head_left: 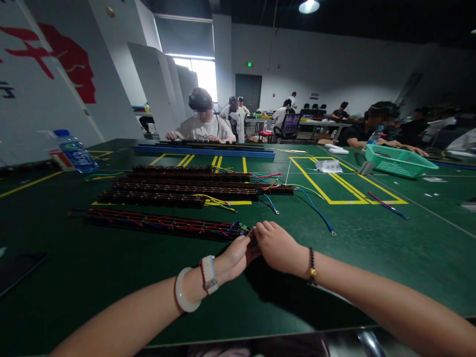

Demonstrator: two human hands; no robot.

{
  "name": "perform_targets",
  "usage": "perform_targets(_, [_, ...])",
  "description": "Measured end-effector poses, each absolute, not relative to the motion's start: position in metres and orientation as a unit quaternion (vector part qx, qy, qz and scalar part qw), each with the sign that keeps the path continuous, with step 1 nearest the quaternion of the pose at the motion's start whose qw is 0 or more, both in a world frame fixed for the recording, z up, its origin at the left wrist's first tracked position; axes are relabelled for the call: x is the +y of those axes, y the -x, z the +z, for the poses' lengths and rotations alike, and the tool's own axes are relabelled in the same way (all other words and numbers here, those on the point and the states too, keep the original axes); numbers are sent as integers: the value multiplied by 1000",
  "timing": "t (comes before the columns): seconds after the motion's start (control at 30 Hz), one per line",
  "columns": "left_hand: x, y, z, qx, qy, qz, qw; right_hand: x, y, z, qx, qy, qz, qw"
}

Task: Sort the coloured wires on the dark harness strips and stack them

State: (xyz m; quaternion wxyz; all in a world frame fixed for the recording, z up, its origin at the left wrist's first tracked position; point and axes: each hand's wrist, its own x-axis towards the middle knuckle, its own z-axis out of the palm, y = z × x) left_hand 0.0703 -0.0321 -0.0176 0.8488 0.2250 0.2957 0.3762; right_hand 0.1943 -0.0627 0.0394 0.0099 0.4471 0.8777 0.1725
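A long black strip with red and blue wires along it lies across the table in front of me. My left hand and my right hand meet at its right end, both with fingers closed. What the fingertips pinch there is too small and covered to make out. A bit of green and blue wiring shows just left of my fingers. Behind this strip lie several similar dark strips, with yellow, red and blue leads. One blue lead with a ring terminal runs out to the right.
The green table carries yellow tape outlines. A blue tray is at the far side, before a seated person. A green basket and a loose red-blue wire are right; a bottle stands left.
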Motion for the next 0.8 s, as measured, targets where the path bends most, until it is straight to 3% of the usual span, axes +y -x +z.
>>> perform_targets(0.1, [-33,-68,-16,289,-236,372,850,-59,-211,57,869,-490,71,-14])
perform_targets(0.27, [-35,-66,-12,264,-282,357,851,-48,-236,69,797,-588,-120,70])
perform_targets(0.37, [-35,-66,-12,272,-294,356,844,-43,-243,68,785,-588,-183,67])
perform_targets(0.53, [-36,-63,-10,271,-291,344,850,-34,-248,65,779,-607,-143,60])
perform_targets(0.8, [-34,-59,-11,283,-245,334,865,0,-247,60,796,-597,80,64])
